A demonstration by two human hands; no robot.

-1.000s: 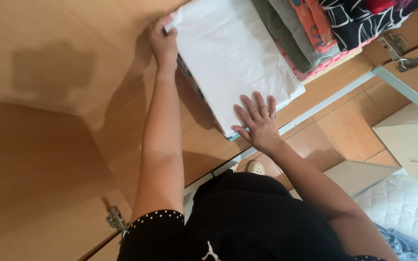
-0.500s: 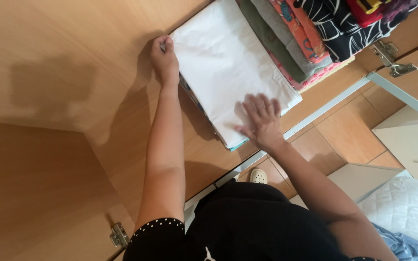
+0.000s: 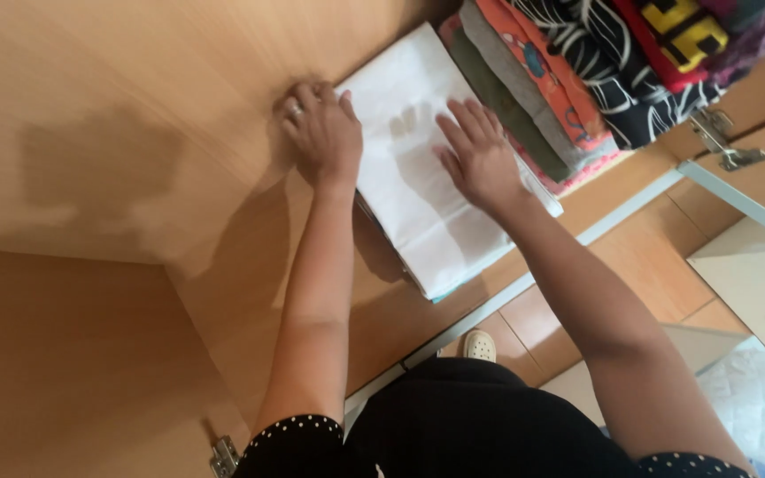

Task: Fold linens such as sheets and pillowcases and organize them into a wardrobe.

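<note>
A folded white cloth (image 3: 418, 199) lies on top of a small pile on a wooden wardrobe shelf (image 3: 161, 97). My left hand (image 3: 320, 133) rests at the cloth's far left edge, fingers curled against the shelf and the fabric, a ring on one finger. My right hand (image 3: 480, 159) lies flat on the white cloth with its fingers spread, close to the neighbouring stack. Neither hand grips anything that I can see.
Beside the white cloth stands a stack of folded clothes (image 3: 577, 80) in grey, orange, black-and-white and red. A metal hinge (image 3: 723, 137) sits on the wardrobe side. Below are a tiled floor (image 3: 639, 274), my slipper (image 3: 478, 345) and a white quilted mat (image 3: 750, 394).
My right hand slid from the cloth's near edge up onto its middle. My left hand stayed at the far left edge. The view shifted, bringing more of the colourful stack in.
</note>
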